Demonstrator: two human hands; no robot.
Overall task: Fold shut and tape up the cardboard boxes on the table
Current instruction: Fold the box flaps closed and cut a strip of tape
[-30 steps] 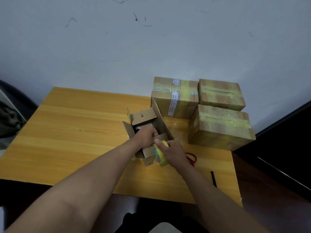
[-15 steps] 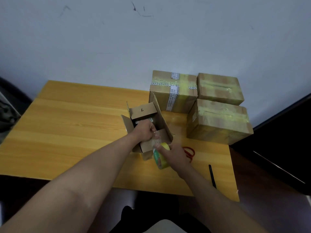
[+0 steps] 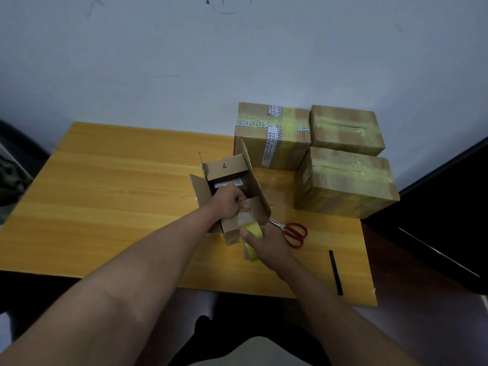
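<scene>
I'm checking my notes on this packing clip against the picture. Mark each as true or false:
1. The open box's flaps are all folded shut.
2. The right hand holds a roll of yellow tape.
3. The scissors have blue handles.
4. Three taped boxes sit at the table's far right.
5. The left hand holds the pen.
1. False. The open box has flaps standing up.
2. True. The right hand grips the tape roll.
3. False. The scissors have red handles.
4. True. The taped boxes stand there.
5. False. The left hand is at the open box; the pen lies on the table.
</scene>
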